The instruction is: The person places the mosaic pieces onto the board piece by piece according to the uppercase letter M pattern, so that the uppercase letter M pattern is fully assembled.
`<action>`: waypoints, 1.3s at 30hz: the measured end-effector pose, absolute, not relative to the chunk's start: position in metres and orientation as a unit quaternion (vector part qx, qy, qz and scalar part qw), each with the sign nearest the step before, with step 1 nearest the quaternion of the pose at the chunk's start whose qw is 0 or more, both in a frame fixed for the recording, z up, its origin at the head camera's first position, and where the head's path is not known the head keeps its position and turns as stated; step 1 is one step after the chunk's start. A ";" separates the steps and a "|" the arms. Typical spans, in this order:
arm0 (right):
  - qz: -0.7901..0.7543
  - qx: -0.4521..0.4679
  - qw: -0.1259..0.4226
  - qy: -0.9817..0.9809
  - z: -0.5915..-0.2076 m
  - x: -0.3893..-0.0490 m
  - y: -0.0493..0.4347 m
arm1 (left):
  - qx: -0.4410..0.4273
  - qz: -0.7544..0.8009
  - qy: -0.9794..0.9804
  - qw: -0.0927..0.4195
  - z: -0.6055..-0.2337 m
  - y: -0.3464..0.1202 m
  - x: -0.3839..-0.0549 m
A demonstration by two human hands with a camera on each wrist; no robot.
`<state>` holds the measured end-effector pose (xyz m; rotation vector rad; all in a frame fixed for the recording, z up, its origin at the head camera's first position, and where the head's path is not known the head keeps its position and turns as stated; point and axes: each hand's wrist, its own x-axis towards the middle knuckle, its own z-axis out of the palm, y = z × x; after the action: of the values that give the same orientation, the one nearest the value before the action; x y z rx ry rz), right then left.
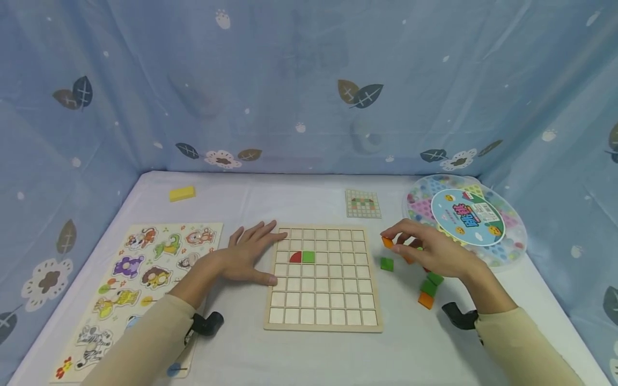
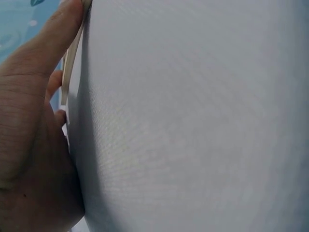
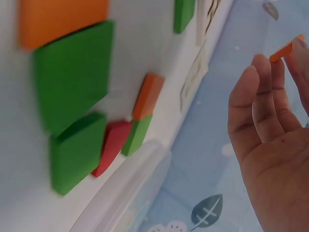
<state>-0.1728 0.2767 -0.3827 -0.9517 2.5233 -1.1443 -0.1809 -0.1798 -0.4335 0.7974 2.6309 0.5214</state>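
Observation:
A wooden grid board lies in the middle of the table, with a red quarter-round tile and a green square tile side by side in its cells. My left hand rests with fingers spread at the board's left edge, thumb and fingertips on the rim. To the right of the board, my right hand pinches an orange tile between thumb and fingers, above the table. Loose tiles lie around and under it: a green square, another green one and an orange one; some are partly hidden by the hand.
A small pattern card lies behind the board. At the right back is a round clear case with a blue label. An animal puzzle board lies at left, partly under the left forearm, and a yellow block behind it.

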 end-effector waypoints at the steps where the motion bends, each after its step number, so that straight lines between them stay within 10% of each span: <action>1: -0.391 -0.322 0.109 0.855 -0.383 -0.174 0.273 | 0.280 0.185 0.927 0.170 -0.433 -0.181 -0.180; 39: -0.395 -0.376 0.136 0.827 -0.390 -0.204 0.187 | 0.292 0.189 0.922 0.171 -0.432 -0.178 -0.183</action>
<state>-0.2041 0.1874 -0.3899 -1.0890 2.3942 -1.1440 -0.1826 -0.1785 -0.4320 0.8290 2.6172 0.5374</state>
